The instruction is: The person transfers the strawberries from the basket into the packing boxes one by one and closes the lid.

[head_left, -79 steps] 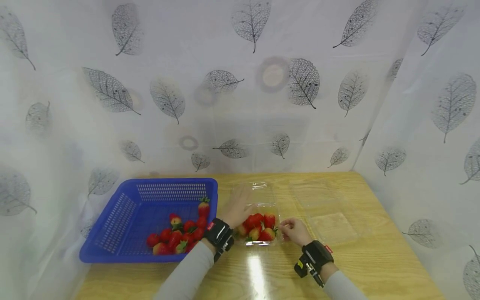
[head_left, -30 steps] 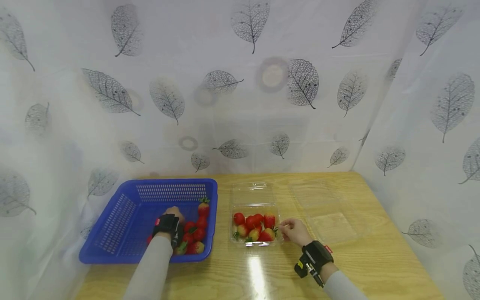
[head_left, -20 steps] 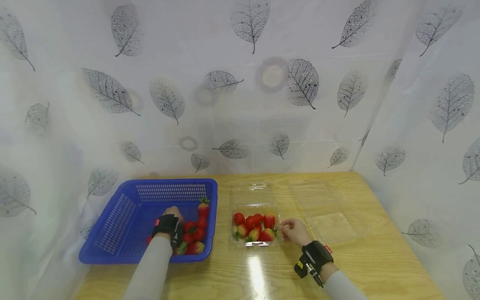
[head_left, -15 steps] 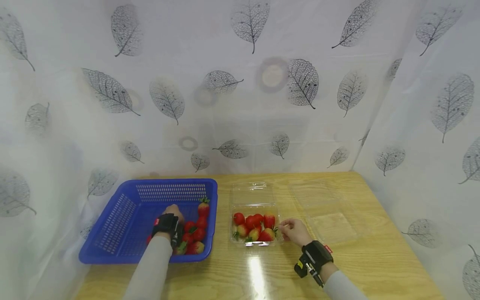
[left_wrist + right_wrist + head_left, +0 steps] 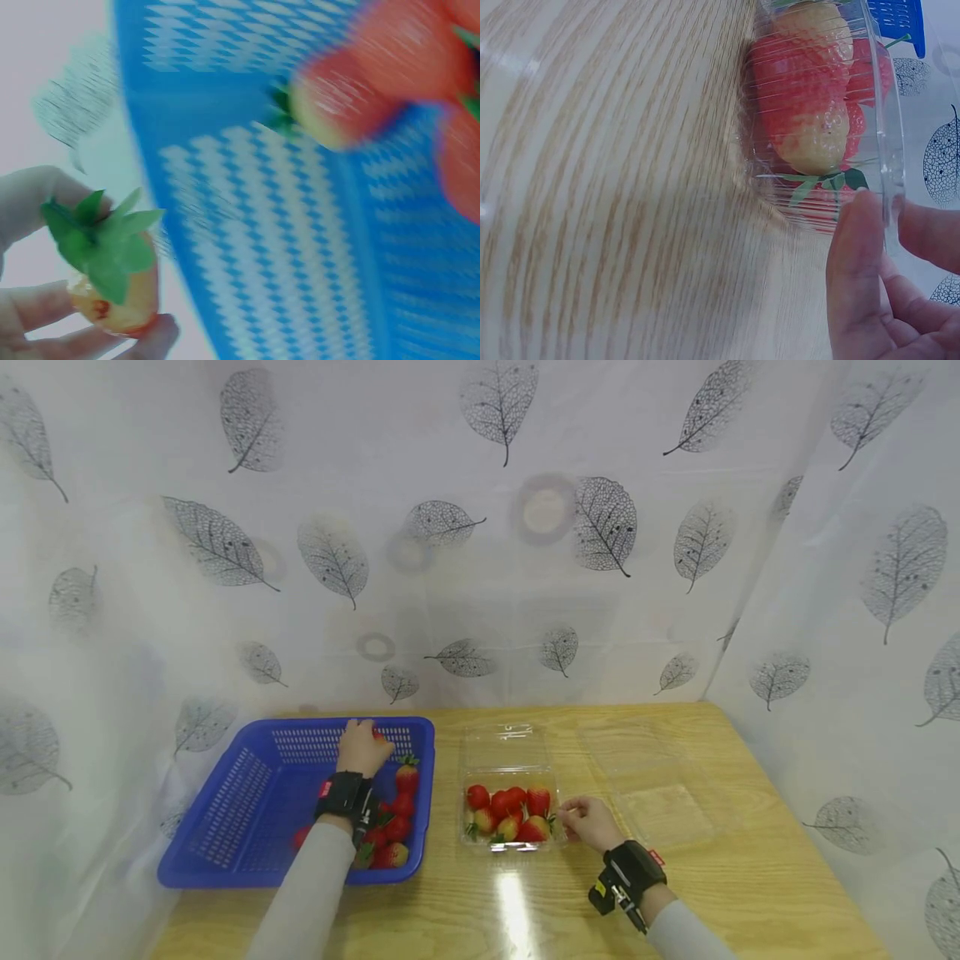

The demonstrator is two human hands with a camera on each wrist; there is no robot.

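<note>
In the head view my left hand (image 5: 362, 750) is over the back part of the blue basket (image 5: 255, 827). It grips a strawberry (image 5: 124, 292), whose green leaves face the camera in the left wrist view, with thumb and fingers around its sides. Several more strawberries (image 5: 397, 827) lie in the basket's right half, partly hidden by my left wrist. My right hand (image 5: 595, 825) pinches the right rim of a clear plastic clamshell box (image 5: 889, 142) between thumb and finger. Red and pale-tipped strawberries (image 5: 504, 814) sit inside that box, and its lid (image 5: 506, 745) is folded back.
To the right on the wooden table (image 5: 757, 877) stand more clear plastic packaging (image 5: 667, 810), its lid part lying toward the back. A white curtain (image 5: 480, 602) with leaf prints hangs behind the table and along both sides.
My left hand was over the clamshell box, went down among the strawberries in the basket, and has now risen toward the basket's back with a strawberry. My right hand has stayed in place.
</note>
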